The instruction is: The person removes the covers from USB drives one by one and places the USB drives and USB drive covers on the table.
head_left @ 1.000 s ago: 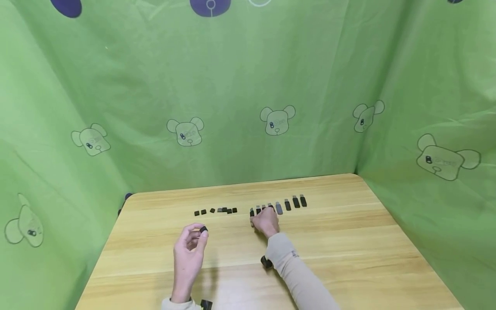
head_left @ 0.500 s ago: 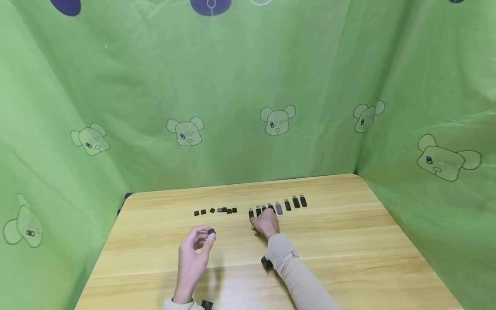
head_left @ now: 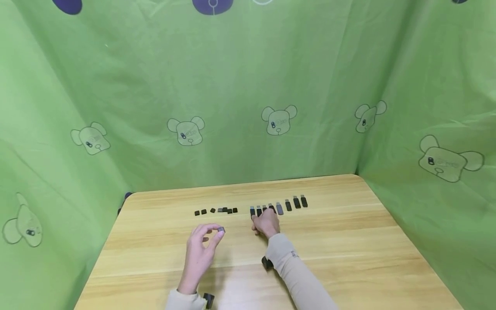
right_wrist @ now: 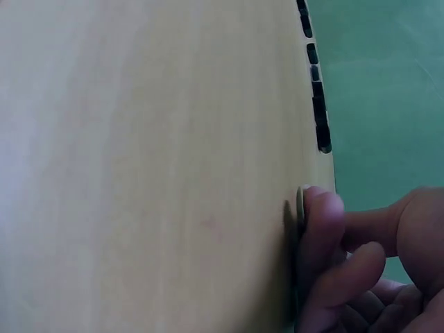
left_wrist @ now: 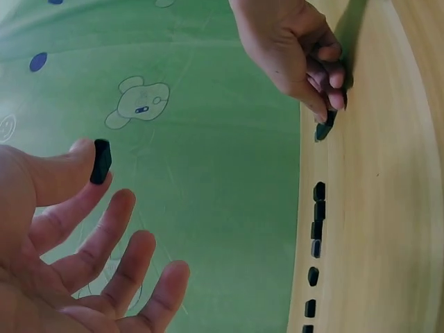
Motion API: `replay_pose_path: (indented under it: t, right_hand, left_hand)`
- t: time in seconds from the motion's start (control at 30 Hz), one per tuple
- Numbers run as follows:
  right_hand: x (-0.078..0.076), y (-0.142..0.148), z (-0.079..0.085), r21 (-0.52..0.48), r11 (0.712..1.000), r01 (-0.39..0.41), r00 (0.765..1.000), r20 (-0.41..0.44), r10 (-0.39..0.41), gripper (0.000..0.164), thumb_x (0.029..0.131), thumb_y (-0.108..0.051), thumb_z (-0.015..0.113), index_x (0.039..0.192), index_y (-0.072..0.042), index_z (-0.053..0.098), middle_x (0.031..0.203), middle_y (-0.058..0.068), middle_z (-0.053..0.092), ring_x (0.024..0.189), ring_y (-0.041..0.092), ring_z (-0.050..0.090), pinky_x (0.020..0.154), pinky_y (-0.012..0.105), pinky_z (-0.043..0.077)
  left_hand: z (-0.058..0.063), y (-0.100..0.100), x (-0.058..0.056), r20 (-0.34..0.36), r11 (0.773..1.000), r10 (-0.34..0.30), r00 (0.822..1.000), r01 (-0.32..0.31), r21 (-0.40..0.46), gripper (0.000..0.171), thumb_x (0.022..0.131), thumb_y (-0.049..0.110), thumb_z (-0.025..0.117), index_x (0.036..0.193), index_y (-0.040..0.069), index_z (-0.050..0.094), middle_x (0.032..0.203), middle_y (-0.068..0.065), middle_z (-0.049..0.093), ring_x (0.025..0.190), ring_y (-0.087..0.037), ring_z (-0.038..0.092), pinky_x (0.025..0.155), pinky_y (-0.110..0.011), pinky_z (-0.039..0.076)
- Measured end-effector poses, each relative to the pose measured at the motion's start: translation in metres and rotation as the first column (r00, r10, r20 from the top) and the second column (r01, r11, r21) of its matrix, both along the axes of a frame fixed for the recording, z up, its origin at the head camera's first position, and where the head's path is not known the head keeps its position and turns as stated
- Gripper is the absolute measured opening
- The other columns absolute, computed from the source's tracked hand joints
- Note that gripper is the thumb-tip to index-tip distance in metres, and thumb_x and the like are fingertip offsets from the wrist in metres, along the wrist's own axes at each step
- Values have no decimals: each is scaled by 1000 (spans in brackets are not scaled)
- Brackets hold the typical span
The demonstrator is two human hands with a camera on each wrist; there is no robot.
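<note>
My left hand (head_left: 199, 256) is raised over the table and pinches a small black cap (left_wrist: 101, 161) between thumb and index finger, the other fingers spread loosely. At the left end of a row of USB flash drives (head_left: 280, 208), my right hand (head_left: 266, 222) pinches the near end of a black USB flash drive (head_left: 252, 212), whose metal plug points toward the back. This hand covers the near ends of the neighbouring drives in the head view. Several small black caps (head_left: 203, 212) lie in a loose line left of the drives.
The wooden table (head_left: 348, 258) has green curtains (head_left: 232, 86) at its back and both sides. A black wrist camera (head_left: 266, 263) sits on the right wrist and another (head_left: 209, 300) on the left.
My left hand has moved to the right with the cap, which has turned in the fingers. The right hand has shifted the leftmost flash drive slightly and otherwise stayed in place.
</note>
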State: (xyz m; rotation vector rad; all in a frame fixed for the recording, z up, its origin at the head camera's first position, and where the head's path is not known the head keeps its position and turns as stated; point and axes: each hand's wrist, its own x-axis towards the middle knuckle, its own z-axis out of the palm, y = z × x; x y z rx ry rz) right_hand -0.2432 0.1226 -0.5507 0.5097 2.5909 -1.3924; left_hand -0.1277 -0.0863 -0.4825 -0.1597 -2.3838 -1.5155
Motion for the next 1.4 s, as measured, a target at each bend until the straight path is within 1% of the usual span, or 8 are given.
replay_pose_path:
  t: [0.13,0.33,0.57,0.77,0.93,1.07,1.2,1.4]
  right_hand:
    - [5,7,7,-70,997,23,1000,-18,-24,42,102,-29,59,74,-1,72,64,8,74,45,16,65,37,20,40]
    - [12,22,24,-138,990,31,996,-76,-42,41,103,-32,58,91,3,74,73,12,76,53,23,69,42,22,44]
    - [22,35,40,-128,992,1,989,-147,-20,44,104,-33,56,89,4,74,74,12,76,67,32,74,48,21,45]
    - [32,46,59,-169,985,-21,972,-234,-19,45,105,-33,55,88,4,74,78,18,76,55,22,69,46,21,46]
    - [43,54,77,-202,979,-12,967,-253,-40,46,105,-37,53,85,-1,73,77,16,75,58,25,69,43,20,41]
    - [55,57,89,-212,977,-32,968,-248,-22,46,105,-39,53,87,-2,73,79,14,75,57,18,66,43,20,42]
    - [67,60,97,-223,974,-43,966,-259,-17,46,104,-40,55,84,-2,72,76,13,74,56,19,66,41,19,40]
    - [80,63,101,-222,974,-42,964,-265,-19,48,102,-44,57,78,-5,69,69,8,72,55,19,65,40,19,37]
  left_hand:
    - [1,4,-13,-22,998,-32,999,31,-59,15,87,20,79,101,18,76,115,-4,72,110,-21,55,94,-41,44]
    - [-3,12,-42,-13,984,-100,995,97,-149,14,87,25,79,99,19,78,129,-12,64,124,-30,45,103,-56,37]
    - [-14,20,-74,-45,956,-152,987,135,-260,16,82,24,82,96,15,80,131,-13,65,125,-36,44,105,-57,31]
    - [-21,28,-101,-22,921,-170,985,151,-360,16,81,26,83,95,17,81,136,-12,63,128,-37,43,105,-60,30]
    - [-29,36,-121,37,882,-171,985,169,-440,21,80,31,83,96,19,81,142,-9,60,134,-34,39,103,-58,30]
    - [-35,40,-132,84,863,-180,980,198,-465,17,79,29,84,93,18,81,144,-10,58,138,-35,37,105,-60,27]
    - [-41,45,-141,115,848,-190,975,223,-481,14,79,26,85,90,17,81,146,-13,57,142,-40,34,108,-66,24]
    - [-49,51,-152,121,808,-152,981,194,-556,16,78,28,85,91,17,82,146,-14,58,142,-42,35,108,-66,26]
